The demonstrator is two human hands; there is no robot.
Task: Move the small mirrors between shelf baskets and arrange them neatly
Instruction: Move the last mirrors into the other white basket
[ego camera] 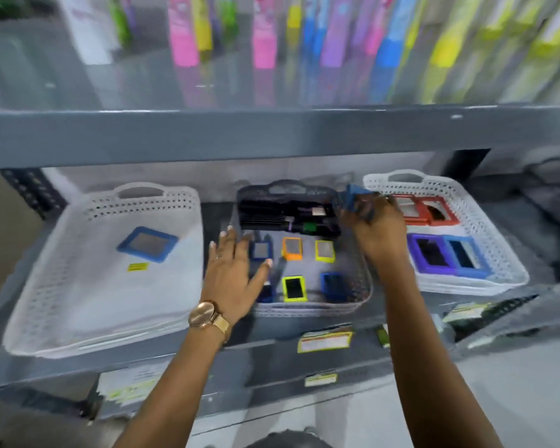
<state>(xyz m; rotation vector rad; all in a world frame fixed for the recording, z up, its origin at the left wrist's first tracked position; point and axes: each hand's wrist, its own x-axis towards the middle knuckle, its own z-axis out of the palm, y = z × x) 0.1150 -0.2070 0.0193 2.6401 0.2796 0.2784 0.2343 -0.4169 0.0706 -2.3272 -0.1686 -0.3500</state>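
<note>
Three baskets stand on the lower shelf. The left white basket holds one blue-framed mirror. The middle grey basket holds several small mirrors, among them an orange one and a yellow one. The right white basket holds two red mirrors, a purple one and a blue one. My left hand hovers with spread fingers over the middle basket's left edge. My right hand grips a blue mirror between the middle and right baskets.
Black combs or brushes fill the back of the middle basket. A grey upper shelf beam runs across just above the baskets, with colourful packages on it. Price labels sit on the front shelf edge.
</note>
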